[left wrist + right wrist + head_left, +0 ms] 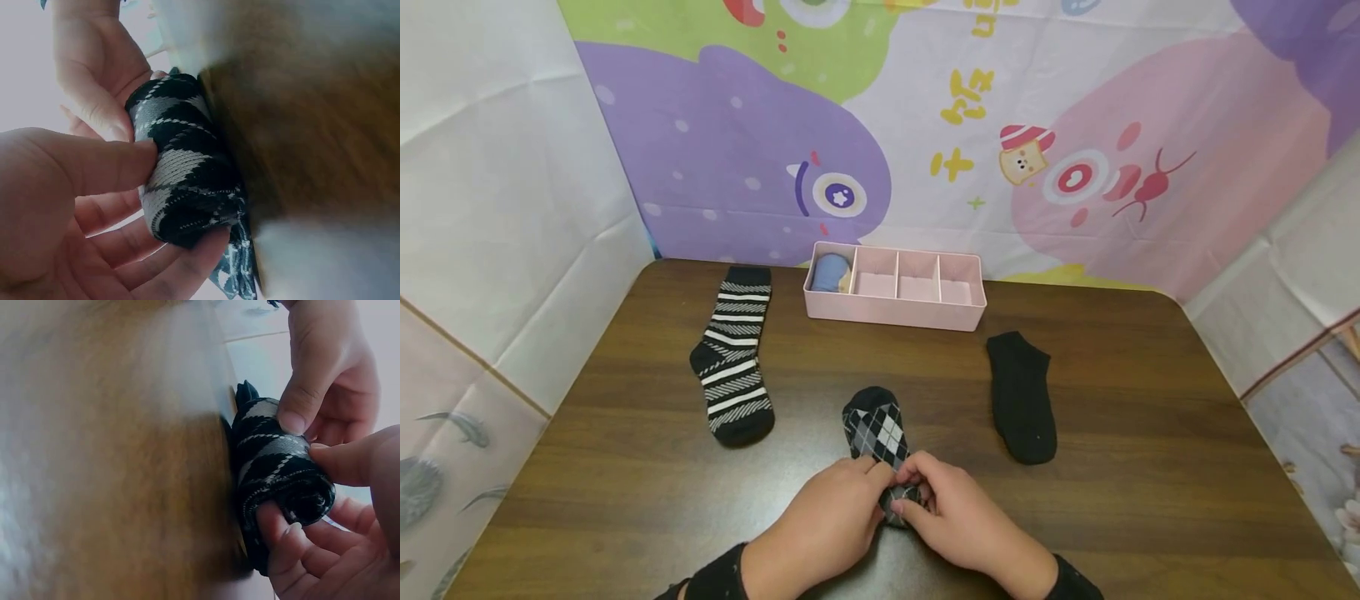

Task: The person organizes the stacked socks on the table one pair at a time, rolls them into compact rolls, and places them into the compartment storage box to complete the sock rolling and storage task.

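Note:
A black, grey and white argyle sock (pixel 877 427) lies at the front middle of the table, its near end rolled up and its flat end pointing away. My left hand (pixel 827 521) grips the roll from the left, thumb on top and fingers curled under, as the left wrist view shows. From the other side my right hand (pixel 958 517) pinches the roll, its thumb on top. In the right wrist view the spiral end of the rolled sock (pixel 281 456) shows, with a right fingertip tucked into the fold. Part of the sock is hidden behind the hands.
A striped black-and-white sock (pixel 733 358) lies flat at left, a plain black ankle sock (pixel 1022 400) at right. At the table's back edge stands a pink divided box (pixel 895 312), with a blue rolled item (pixel 830 272) in its leftmost compartment.

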The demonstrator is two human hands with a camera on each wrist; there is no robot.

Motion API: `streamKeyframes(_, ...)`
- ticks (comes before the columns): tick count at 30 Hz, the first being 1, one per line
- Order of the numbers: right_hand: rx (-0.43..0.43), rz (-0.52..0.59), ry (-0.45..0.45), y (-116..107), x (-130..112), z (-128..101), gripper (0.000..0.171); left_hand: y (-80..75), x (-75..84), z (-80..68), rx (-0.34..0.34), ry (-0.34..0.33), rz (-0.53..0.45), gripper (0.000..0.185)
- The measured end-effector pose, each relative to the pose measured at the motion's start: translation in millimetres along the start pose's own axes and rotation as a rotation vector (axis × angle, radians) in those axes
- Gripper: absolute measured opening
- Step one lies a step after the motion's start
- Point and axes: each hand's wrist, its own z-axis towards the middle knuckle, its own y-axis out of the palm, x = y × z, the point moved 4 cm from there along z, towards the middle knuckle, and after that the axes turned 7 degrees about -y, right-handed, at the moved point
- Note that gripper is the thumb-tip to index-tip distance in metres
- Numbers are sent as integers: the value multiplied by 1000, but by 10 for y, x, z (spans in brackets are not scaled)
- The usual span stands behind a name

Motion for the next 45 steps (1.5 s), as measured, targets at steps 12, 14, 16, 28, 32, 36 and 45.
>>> streamKeyframes(12, -1, -364, -103, -8, -69, 7, 40, 36, -22, 18, -1, -43, 36, 20)
streamKeyframes(14, -13, -387, -113, 0, -80, 5, 38, 37, -24, 15, -20, -50, 3, 21)
streamKeyframes(16, -11, -400, -121, 1, -94, 5, 35, 36, -26, 11, -28, -47, -20, 21)
streamKeyframes(28, -63, -291, -26, 30, -68, 31, 29, 32, -48, -28, -9, -76, 63, 27)
streamKeyframes(32, -43, -231, 20, 35, -47, 36, 28, 7, -37, -30, 30, -53, 132, 25)
streamKeyframes(36, -6, -217, 15, 28, -56, 22, 22, -5, -32, -24, -2, -49, 149, 26)
streamKeyframes(45, -21, -295, -96, 32, -98, 1, 41, -28, -28, -19, -8, -100, 85, 22)
